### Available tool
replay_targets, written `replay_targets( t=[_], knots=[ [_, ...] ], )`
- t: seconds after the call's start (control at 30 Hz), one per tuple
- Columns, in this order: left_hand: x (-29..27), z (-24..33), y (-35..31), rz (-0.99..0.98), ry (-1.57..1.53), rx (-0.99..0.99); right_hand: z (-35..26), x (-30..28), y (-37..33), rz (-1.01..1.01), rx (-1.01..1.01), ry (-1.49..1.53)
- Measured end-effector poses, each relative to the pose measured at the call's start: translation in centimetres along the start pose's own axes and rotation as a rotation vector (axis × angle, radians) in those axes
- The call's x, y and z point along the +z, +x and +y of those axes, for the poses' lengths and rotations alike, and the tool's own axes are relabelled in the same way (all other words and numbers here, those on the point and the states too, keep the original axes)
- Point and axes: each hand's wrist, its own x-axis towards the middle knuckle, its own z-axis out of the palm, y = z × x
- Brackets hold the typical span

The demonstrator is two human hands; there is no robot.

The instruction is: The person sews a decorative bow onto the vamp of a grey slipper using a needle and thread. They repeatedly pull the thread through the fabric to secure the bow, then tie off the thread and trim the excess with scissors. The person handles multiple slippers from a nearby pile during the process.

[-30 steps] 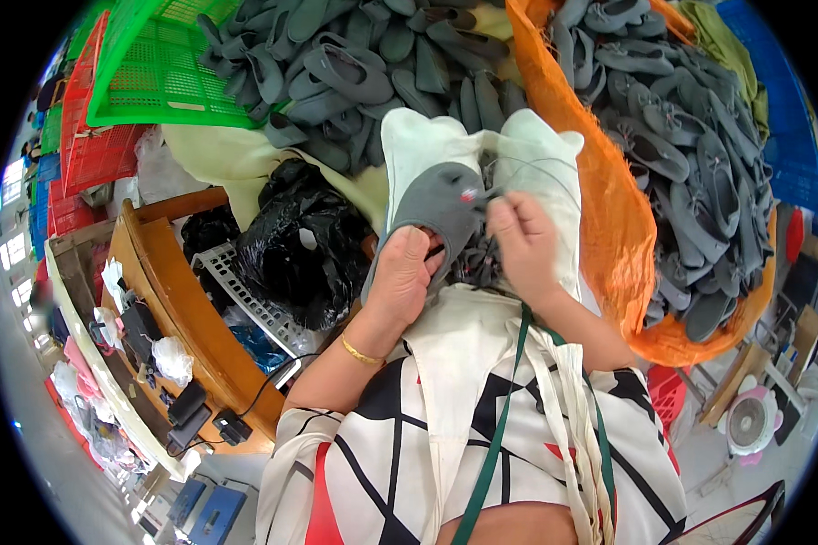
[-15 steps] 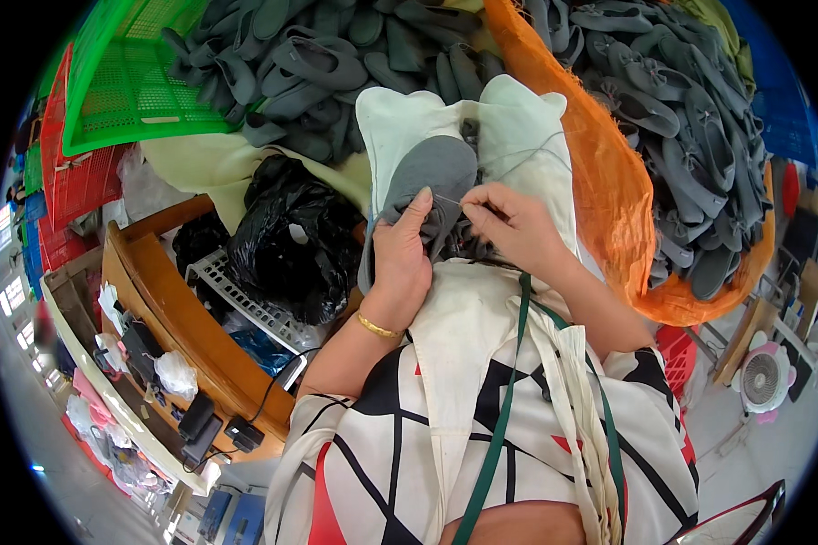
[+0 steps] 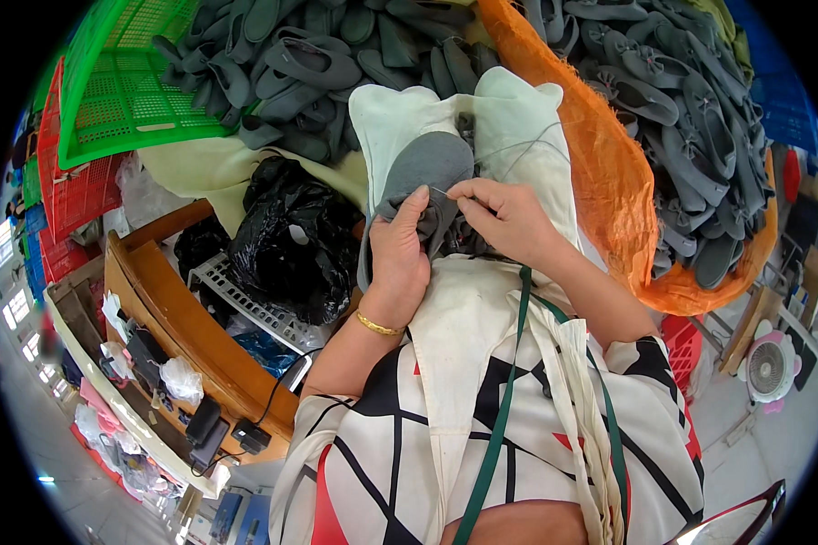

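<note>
A grey cloth shoe [image 3: 432,163] lies over my lap, its rounded toe pointing away from me. Wrapped around its left side, my left hand [image 3: 402,250] grips it with the thumb on top. Just to the right, my right hand [image 3: 509,218] pinches a thin needle [image 3: 440,192] between thumb and forefinger, its tip at the shoe's upper near my left thumb. Dark thread [image 3: 527,150] trails over the pale cloth [image 3: 518,109] on my knees. Between my hands, a dark bundle is partly hidden.
Many grey shoes [image 3: 309,59] are heaped ahead beside a green crate [image 3: 132,100]. More fill an orange sack [image 3: 609,182] at the right. On the left are a black plastic bag [image 3: 291,245] and a wooden drawer [image 3: 182,309]. A small fan [image 3: 768,368] stands far right.
My right hand has shifted slightly, and its fingers now sit closer to the shoe with the needle. My left hand keeps its hold on the shoe.
</note>
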Motion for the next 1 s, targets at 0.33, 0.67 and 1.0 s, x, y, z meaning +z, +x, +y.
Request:
replay_targets(
  t=[0.33,0.67,1.0],
  knots=[
    [0.1,-0.4,-0.6,-0.04,0.054,0.029,0.2,0.3,0.5,-0.024,0.014,-0.001],
    [0.1,-0.2,-0.4,-0.012,0.081,0.029,1.6,0.1,0.0,-0.124,0.215,0.321],
    [-0.2,-0.1,0.2,-0.025,0.09,-0.003,3.4,1.3,0.1,-0.062,0.047,0.293]
  ],
)
